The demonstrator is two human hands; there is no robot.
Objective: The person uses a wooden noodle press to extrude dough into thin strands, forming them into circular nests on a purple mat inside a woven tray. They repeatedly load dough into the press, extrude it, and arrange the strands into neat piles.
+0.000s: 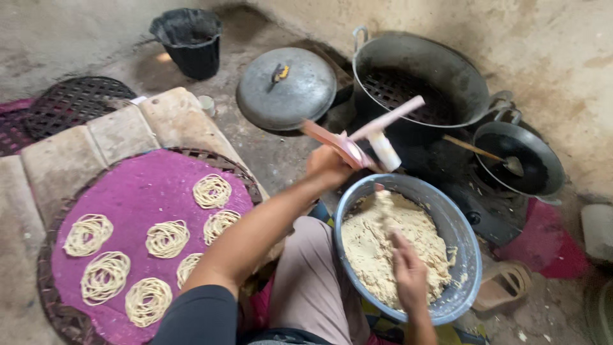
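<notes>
Pink noodle press (364, 137) held tilted, pale dough (383, 246) heaped in bowl

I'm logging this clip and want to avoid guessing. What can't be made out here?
- Head view, pink press in the left hand: motion blur hides its details.
- Right hand: its fingers are blurred, so their hold on the dough is unclear.
- Black bucket: its contents are too dark to see.
- Grey block: cut off by the right edge.

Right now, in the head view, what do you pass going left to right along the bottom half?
Purple mat with noodle coils → left hand holding the pink press → blue bowl of dough, right hand in it → sandal.
</notes>
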